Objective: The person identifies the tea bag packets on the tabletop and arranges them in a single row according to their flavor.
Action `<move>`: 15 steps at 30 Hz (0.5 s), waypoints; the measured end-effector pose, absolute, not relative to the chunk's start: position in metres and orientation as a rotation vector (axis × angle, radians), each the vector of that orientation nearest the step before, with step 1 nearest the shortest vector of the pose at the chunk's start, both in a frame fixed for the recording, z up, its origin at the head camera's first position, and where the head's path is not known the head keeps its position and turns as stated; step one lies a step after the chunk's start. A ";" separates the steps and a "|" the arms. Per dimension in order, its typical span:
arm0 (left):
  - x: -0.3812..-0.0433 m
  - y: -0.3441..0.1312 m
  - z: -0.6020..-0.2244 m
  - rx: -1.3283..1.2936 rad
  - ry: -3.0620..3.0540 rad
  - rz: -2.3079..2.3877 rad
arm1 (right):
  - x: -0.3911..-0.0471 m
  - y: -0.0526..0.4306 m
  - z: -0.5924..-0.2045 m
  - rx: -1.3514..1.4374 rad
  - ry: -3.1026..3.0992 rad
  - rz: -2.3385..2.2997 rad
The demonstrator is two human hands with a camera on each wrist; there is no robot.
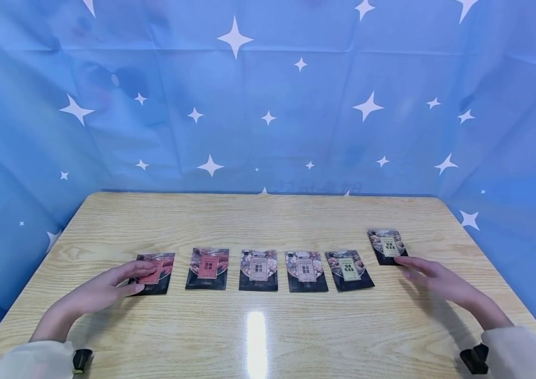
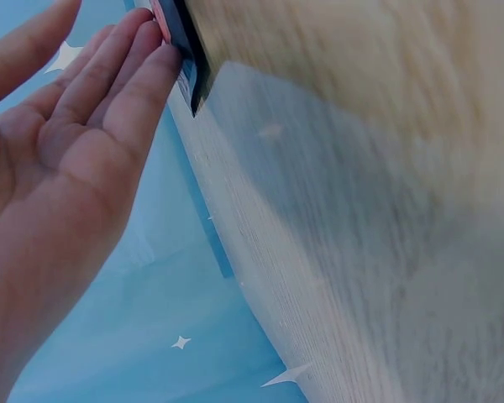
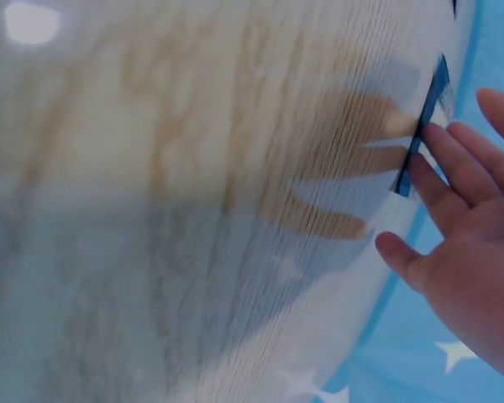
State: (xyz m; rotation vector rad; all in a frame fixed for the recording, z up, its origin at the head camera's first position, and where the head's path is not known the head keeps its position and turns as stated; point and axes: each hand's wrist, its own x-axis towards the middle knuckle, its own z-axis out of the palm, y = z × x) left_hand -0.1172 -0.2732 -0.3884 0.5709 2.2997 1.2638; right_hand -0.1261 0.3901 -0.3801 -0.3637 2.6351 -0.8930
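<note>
My left hand (image 1: pixel 102 287) rests its fingers on the leftmost packet (image 1: pixel 164 284), a dark tea-style sachet with a red label. In the left wrist view the fingers of that hand (image 2: pixel 84 134) reach nearly straight to the packet's edge (image 2: pixel 183 50). At the far right, my right hand (image 1: pixel 443 281) touches the near edge of a dark packet with a pale green label (image 1: pixel 387 246). Its fingers look extended in the right wrist view, with the fingertips (image 3: pixel 420 164) at the packet's dark edge (image 3: pixel 433 96) and the thumb off to one side.
Between the hands lie another red-labelled packet (image 1: pixel 207 268), two pinkish-grey-labelled packets (image 1: pixel 258 270) (image 1: pixel 307 271) and a tilted green-labelled packet (image 1: pixel 349 270). They form a rough row on the wooden table (image 1: pixel 201 326). A blue star-patterned cloth (image 1: pixel 268 142) surrounds its back and sides.
</note>
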 end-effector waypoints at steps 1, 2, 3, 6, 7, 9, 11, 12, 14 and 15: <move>-0.117 -0.273 -0.388 0.572 2.302 1.262 | -0.124 0.390 -0.380 -0.369 2.634 -0.892; -0.117 -0.273 -0.388 0.576 2.306 1.260 | -0.123 0.390 -0.380 -0.384 2.629 -0.893; -0.117 -0.273 -0.388 0.579 2.310 1.257 | -0.121 0.390 -0.379 -0.386 2.625 -0.892; -0.117 -0.274 -0.389 0.588 2.321 1.252 | -0.116 0.389 -0.377 -0.415 2.601 -0.893; -0.117 -0.274 -0.389 0.590 2.319 1.254 | -0.114 0.388 -0.377 -0.423 2.590 -0.895; -0.117 -0.274 -0.389 0.592 2.321 1.253 | -0.111 0.388 -0.375 -0.430 2.575 -0.885; -0.117 -0.274 -0.389 0.592 2.318 1.255 | -0.108 0.388 -0.374 -0.440 2.565 -0.877; -0.116 -0.274 -0.389 0.591 2.317 1.256 | -0.106 0.388 -0.374 -0.445 2.559 -0.877; -0.116 -0.273 -0.389 0.589 2.319 1.256 | -0.104 0.389 -0.375 -0.460 2.559 -0.864; -0.116 -0.273 -0.389 0.590 2.321 1.255 | -0.102 0.389 -0.375 -0.472 2.560 -0.863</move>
